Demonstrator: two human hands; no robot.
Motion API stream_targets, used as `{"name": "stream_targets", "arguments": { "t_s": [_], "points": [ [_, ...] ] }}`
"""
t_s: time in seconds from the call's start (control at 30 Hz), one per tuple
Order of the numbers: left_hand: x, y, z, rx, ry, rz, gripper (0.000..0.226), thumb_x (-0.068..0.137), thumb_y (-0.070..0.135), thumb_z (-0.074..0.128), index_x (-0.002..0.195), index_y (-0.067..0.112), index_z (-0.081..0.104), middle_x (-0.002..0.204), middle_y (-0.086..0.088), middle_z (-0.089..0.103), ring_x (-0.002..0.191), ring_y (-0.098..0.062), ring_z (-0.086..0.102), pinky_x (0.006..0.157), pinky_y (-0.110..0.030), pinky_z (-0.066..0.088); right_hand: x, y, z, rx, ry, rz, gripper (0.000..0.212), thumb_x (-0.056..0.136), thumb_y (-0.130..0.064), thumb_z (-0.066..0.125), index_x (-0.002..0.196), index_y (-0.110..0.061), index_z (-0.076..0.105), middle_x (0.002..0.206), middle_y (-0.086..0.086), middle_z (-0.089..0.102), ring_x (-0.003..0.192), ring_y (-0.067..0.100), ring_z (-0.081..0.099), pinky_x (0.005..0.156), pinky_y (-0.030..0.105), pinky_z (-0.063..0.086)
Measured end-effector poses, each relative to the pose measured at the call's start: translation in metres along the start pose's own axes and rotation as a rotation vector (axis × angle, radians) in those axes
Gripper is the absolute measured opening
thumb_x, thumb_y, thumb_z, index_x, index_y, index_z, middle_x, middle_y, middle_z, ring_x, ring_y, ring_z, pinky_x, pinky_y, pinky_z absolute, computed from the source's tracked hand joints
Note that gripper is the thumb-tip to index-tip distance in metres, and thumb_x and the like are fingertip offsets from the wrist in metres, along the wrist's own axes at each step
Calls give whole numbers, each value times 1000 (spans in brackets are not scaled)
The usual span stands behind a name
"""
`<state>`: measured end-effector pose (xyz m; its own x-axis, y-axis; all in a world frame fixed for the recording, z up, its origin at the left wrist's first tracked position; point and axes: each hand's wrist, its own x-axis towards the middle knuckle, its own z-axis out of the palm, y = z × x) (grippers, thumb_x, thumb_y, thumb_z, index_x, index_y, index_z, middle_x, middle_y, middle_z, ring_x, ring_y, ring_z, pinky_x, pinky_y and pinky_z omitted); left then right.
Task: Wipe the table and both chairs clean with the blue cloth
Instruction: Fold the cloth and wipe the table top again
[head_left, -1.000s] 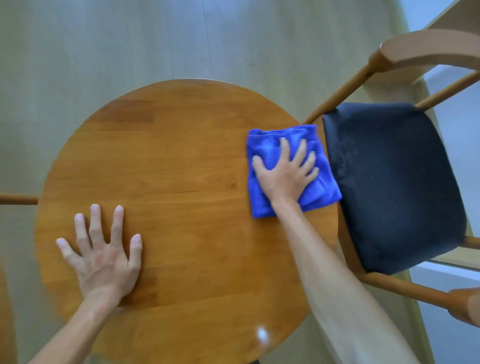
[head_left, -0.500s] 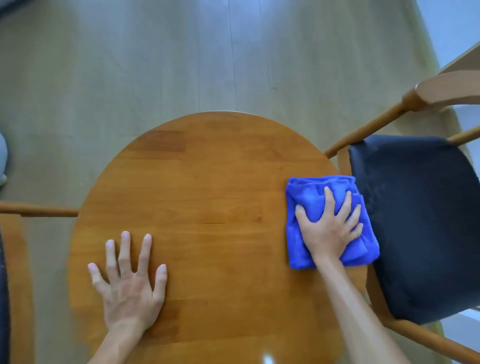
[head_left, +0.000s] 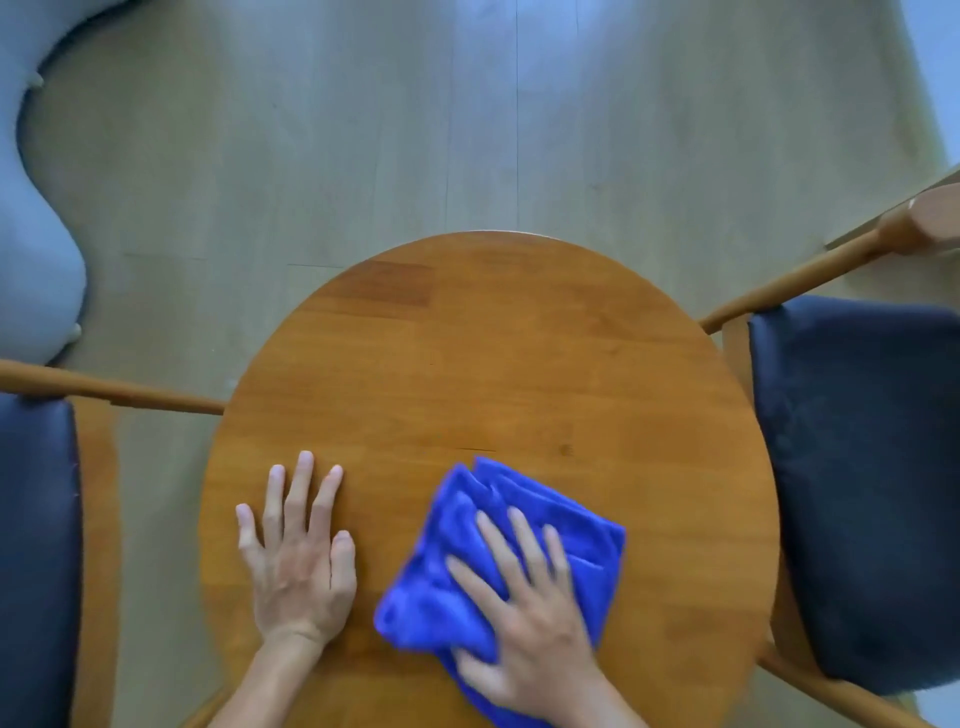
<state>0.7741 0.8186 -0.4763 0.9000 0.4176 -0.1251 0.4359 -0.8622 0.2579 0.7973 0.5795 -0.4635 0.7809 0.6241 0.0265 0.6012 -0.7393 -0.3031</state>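
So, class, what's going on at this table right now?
A person is wiping a round wooden table with a blue cloth. The right hand presses flat on the cloth near the table's near edge, while the left hand rests flat on the bare wood beside it. A dark-cushioned chair stands on each side, left chair and right chair, neither being touched.
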Motion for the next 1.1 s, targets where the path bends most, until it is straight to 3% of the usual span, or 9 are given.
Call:
{"name": "stream_targets", "arguments": {
  "t_s": [0.1, 0.27, 0.53, 0.63, 0.73, 0.8, 0.9, 0.97, 1.1],
  "points": [
    [0, 5, -1, 2, -19, -4, 65, 81, 32, 33, 146, 23, 35, 160, -1, 21, 148, -27, 13, 117, -52, -3, -50, 76, -24, -104, -7, 92, 79, 61, -59, 67, 134, -31, 55, 150, 13, 41, 143, 38, 29, 102, 65, 33],
    [1, 4, 1, 38, -66, 10, 65, 82, 34, 31, 146, 21, 33, 160, -6, 21, 148, -29, 12, 116, -55, -3, 20, 76, -26, -129, 87, 814, 77, 71, -63, 48, 137, -23, 51, 153, 16, 35, 140, 44, 29, 107, 66, 25],
    [3, 5, -21, -52, -144, -26, 65, 80, 37, 36, 143, 23, 42, 158, -3, 25, 148, -24, 13, 116, -55, 8, 8, -40, -3, 56, -84, 15, 74, 74, -63, 59, 142, -36, 46, 160, 3, 22, 149, 34, 12, 112, 64, 19],
    [-13, 8, -41, -159, -122, -44, 51, 81, 28, 45, 129, 16, 56, 141, -7, 46, 130, -30, 40, 102, -51, 34, -22, -20, -27, 86, -23, 161, 63, 79, -51, 59, 138, -30, 51, 154, 5, 35, 144, 33, 27, 114, 54, 21],
    [-43, 15, -54, -354, -282, -150, 29, 89, 24, 54, 115, 15, 59, 109, 1, 54, 109, -26, 54, 92, -38, 43, -65, -18, -46, 136, 87, 609, 42, 77, -41, 52, 114, -22, 60, 113, 1, 63, 104, 28, 62, 83, 43, 44],
    [-57, 25, -57, -395, -424, -222, 31, 87, 27, 62, 117, 20, 54, 106, 5, 51, 106, -18, 54, 89, -31, 41, -81, -29, -45, 209, 66, 825, 35, 77, -37, 57, 106, -19, 63, 94, -3, 65, 87, 26, 67, 72, 38, 41],
    [-60, 42, -61, -500, -495, -424, 34, 82, 24, 68, 111, 17, 51, 107, 2, 57, 97, -18, 56, 76, -27, 38, -69, -45, -45, 350, -38, 1036, 43, 86, -30, 67, 127, -18, 58, 116, -3, 61, 115, 21, 55, 92, 39, 34],
    [-56, 46, -62, -516, -505, -486, 19, 81, 20, 67, 97, 15, 57, 102, -1, 62, 91, -17, 57, 70, -27, 37, -54, -49, -49, 336, -58, 1055, 43, 86, -31, 67, 126, -20, 56, 118, -5, 59, 116, 19, 52, 94, 38, 33],
    [-52, 43, -70, -525, -527, -477, 5, 83, 13, 59, 80, 14, 55, 89, -7, 63, 78, -22, 57, 64, -32, 43, -53, -70, -52, 165, -27, 660, 41, 56, -37, 81, 91, -24, 63, 89, -4, 58, 75, 23, 58, 60, 36, 44]
  ]
}}
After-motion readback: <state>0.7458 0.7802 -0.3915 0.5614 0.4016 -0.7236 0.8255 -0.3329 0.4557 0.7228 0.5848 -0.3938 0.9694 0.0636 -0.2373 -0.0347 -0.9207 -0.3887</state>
